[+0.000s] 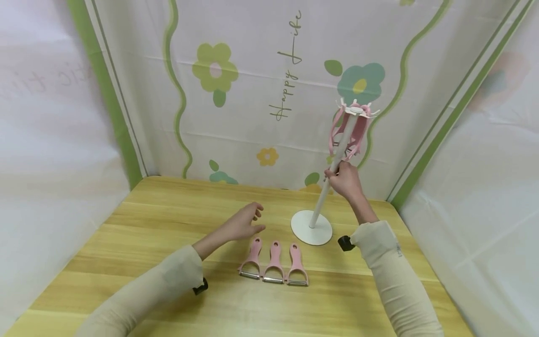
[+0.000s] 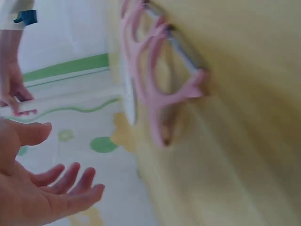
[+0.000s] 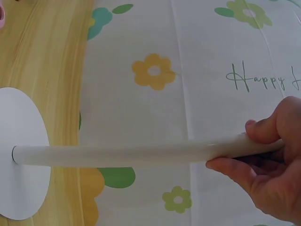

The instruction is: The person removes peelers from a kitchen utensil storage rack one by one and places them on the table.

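Observation:
A white stand (image 1: 318, 206) with a round base rises from the wooden table, and pink peelers (image 1: 358, 131) hang from the hooks at its top. My right hand (image 1: 346, 180) grips the pole below them; the right wrist view shows thumb and fingers around the white pole (image 3: 122, 154). Three more pink peelers (image 1: 275, 255) lie side by side on the table, blades toward me. Just beyond the leftmost one hovers my left hand (image 1: 243, 223), holding nothing. In the left wrist view its fingers (image 2: 70, 186) are relaxed and apart from the blurred peelers (image 2: 160, 94).
The wooden table (image 1: 168, 215) carries the peelers and the stand's base. White curtains with green bands and printed flowers (image 1: 214, 68) enclose the back and both sides. A dark band (image 1: 346, 243) shows at the right cuff.

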Tool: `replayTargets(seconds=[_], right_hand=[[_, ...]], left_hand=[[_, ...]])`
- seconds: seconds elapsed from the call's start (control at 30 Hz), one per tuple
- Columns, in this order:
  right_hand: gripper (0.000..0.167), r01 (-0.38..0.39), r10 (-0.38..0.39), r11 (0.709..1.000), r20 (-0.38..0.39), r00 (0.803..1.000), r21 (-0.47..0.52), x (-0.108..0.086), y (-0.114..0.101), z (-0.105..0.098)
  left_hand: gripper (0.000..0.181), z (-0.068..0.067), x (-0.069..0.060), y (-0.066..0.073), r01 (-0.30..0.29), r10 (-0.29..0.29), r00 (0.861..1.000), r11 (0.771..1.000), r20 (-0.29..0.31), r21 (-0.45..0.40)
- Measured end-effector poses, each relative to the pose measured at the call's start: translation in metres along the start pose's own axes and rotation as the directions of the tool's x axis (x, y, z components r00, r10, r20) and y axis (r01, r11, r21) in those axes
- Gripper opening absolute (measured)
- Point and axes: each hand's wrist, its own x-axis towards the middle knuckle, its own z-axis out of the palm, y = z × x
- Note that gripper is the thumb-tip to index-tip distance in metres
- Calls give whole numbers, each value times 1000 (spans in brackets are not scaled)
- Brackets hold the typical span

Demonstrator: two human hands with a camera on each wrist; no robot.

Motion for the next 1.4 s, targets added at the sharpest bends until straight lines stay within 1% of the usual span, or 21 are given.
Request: replayTargets(seconds=[0.1, 0.2, 0.3, 0.4, 0.57, 0.67, 0.77, 0.83, 0.9, 1.03, 1.17, 1.4], right_hand=[[22, 27, -27, 1000, 33, 999, 13, 2, 2, -1], [19, 46, -49, 998, 75, 996, 44, 3, 5, -3], [18, 54, -63, 995, 117, 991, 79, 4, 9, -6], [18, 52, -67, 993, 146, 987, 108, 5, 11, -9], [17, 60, -79, 991, 163, 983, 124, 5, 9, -10], [16, 78, -94, 991, 159, 983, 107, 5, 5, -7], [16, 91, -102, 993, 140, 985, 82, 6, 2, -3], [15, 91, -100, 993, 129, 987, 75, 6, 0, -1], [14, 81, -91, 993, 123, 988, 83, 5, -1, 2], [14, 74, -86, 992, 124, 989, 100, 4, -4, 5], [13, 77, -88, 993, 125, 988, 93, 4, -6, 6], [13, 91, -100, 993, 120, 988, 79, 4, -9, 7]], left_hand=[[48, -7, 11, 14, -76, 77, 997, 997, -11, 9], [47, -16, 24, 32, -127, 126, 992, 992, -23, -12], [48, -26, 42, 55, -163, 161, 986, 985, -34, -61], [48, -37, 63, 80, -190, 185, 981, 974, -49, -125], [49, -56, 95, 116, -212, 194, 975, 956, -104, -205], [51, -67, 112, 134, -239, 208, 965, 949, -160, -207], [51, -75, 128, 149, -276, 232, 949, 939, -213, -204], [50, -78, 137, 155, -294, 244, 940, 934, -239, -203], [49, -80, 146, 158, -302, 246, 935, 930, -255, -210], [47, -82, 158, 158, -305, 241, 933, 923, -267, -234], [43, -82, 166, 158, -317, 246, 930, 913, -275, -257], [35, -85, 172, 162, -313, 247, 935, 910, -253, -270]])
